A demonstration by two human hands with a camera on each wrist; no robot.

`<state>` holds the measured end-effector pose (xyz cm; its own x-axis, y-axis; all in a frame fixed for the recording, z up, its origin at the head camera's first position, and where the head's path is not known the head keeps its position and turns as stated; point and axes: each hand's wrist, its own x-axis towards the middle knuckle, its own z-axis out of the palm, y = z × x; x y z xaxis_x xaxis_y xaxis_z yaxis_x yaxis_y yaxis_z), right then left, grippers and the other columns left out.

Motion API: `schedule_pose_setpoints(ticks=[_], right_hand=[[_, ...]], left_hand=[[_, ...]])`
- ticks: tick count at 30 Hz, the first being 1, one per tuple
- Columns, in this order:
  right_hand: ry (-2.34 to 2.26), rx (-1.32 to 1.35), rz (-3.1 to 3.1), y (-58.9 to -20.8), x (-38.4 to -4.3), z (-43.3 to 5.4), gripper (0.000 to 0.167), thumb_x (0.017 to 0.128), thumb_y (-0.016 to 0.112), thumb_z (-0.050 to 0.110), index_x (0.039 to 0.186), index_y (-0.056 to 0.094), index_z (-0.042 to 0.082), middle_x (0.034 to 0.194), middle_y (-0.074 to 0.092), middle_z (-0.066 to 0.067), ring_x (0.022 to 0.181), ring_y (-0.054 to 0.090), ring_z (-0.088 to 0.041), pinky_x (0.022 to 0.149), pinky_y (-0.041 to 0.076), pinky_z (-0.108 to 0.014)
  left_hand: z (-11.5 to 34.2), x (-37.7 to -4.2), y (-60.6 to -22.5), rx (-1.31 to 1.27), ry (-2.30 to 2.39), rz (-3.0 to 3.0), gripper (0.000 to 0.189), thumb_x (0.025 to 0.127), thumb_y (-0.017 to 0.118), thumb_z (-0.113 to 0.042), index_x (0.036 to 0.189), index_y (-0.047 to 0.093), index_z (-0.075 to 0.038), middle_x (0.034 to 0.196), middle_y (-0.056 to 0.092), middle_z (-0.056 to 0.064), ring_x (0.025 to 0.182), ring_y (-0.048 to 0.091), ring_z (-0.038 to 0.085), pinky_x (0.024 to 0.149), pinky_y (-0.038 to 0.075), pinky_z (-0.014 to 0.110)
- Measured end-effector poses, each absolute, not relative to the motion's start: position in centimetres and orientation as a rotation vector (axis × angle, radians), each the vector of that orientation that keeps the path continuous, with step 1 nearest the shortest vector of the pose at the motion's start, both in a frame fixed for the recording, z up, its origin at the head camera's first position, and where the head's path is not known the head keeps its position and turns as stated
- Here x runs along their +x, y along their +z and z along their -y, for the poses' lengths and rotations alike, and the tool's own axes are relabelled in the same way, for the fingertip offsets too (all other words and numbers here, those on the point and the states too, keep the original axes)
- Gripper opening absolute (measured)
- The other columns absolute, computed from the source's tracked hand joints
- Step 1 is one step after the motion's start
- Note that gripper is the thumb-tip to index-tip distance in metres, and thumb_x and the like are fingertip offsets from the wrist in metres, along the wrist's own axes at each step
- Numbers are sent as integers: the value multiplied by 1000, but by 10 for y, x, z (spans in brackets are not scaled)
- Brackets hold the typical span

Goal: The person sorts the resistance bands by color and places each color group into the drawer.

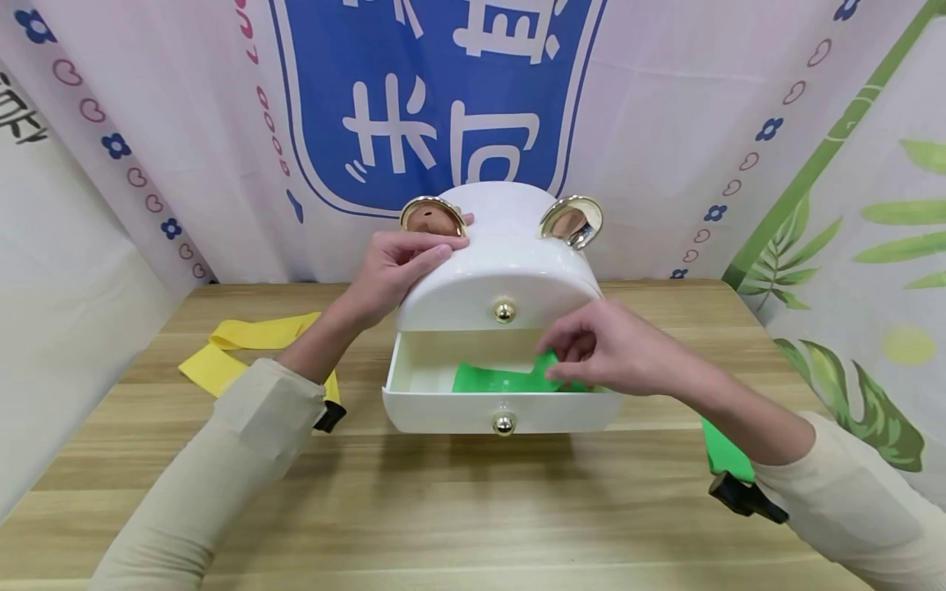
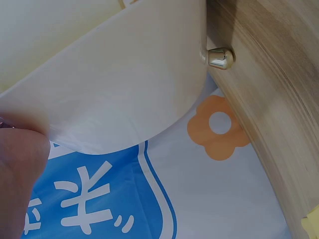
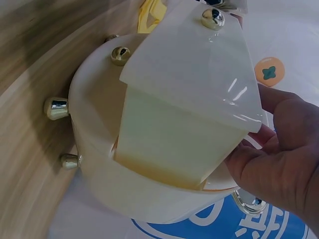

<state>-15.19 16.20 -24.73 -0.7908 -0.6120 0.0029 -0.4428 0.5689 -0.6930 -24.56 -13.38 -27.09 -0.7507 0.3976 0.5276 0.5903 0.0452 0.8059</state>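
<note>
**Midway, apparently: green strip in the lower drawer, one end pinched**

At far left, a yellow strip lies on the table, outside the box. Next, the left hand rests against the box beside the left ear, its fingers fairly straight, seemingly steadying it. The lower drawer stands pulled out, so that step looks done. The green strip lies in it, its raised end between the right hand's curled thumb and fingers; whether it is going in or out I cannot tell. Release and closing the drawer seem left. Rightmost, another green piece shows beside the right forearm.
</note>
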Motion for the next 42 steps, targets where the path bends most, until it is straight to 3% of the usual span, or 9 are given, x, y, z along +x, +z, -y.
schedule_pose_setpoints(ticks=[8, 16, 23, 28, 35, 42], right_hand=[[-914, -872, -2629, -244, -151, -164, 11, 89, 81, 10, 99, 80, 5, 79, 69, 2, 74, 61, -16, 66, 56, -30], [-884, -867, -2694, -235, -147, -171, 11, 90, 79, 9, 99, 80, 5, 80, 70, 2, 74, 64, -15, 67, 57, -32], [-1017, -886, -2702, -231, -153, -198, 11, 90, 79, 8, 101, 80, 4, 81, 72, 1, 69, 64, -14, 61, 55, -27], [-1078, -713, -2729, -231, -162, -229, 14, 93, 78, 13, 106, 79, 6, 86, 72, -3, 63, 62, -19, 57, 51, -29], [-1021, -514, -2822, -249, -186, -274, 17, 97, 73, 14, 108, 75, 0, 94, 71, -8, 67, 64, -19, 58, 51, -29], [-961, -338, -2790, -285, -205, -316, 29, 101, 69, 19, 119, 70, -3, 90, 70, -5, 74, 64, -14, 58, 51, -29]], left_hand=[[134, -246, -272, -1011, -1792, 2162, 23, 101, 61, -2, 118, 73, 8, 108, 78, 3, 75, 69, 18, 60, 56, 26], [135, -245, -272, -1032, -1800, 2138, 23, 100, 60, 0, 118, 72, 9, 100, 78, -5, 72, 68, 15, 59, 56, 25], [135, -246, -272, -1030, -1782, 2149, 23, 100, 60, -1, 117, 73, 8, 104, 78, -1, 72, 68, 16, 60, 56, 26], [135, -246, -271, -1039, -1783, 2145, 23, 100, 60, -1, 118, 73, 9, 110, 78, 7, 72, 69, 17, 60, 56, 26], [136, -247, -271, -1041, -1791, 2142, 24, 100, 60, -1, 118, 72, 9, 130, 70, 20, 88, 73, 20, 62, 58, 27], [136, -247, -271, -1023, -1793, 2151, 24, 100, 60, 0, 118, 72, 9, 120, 75, 16, 80, 72, 18, 62, 58, 27]])
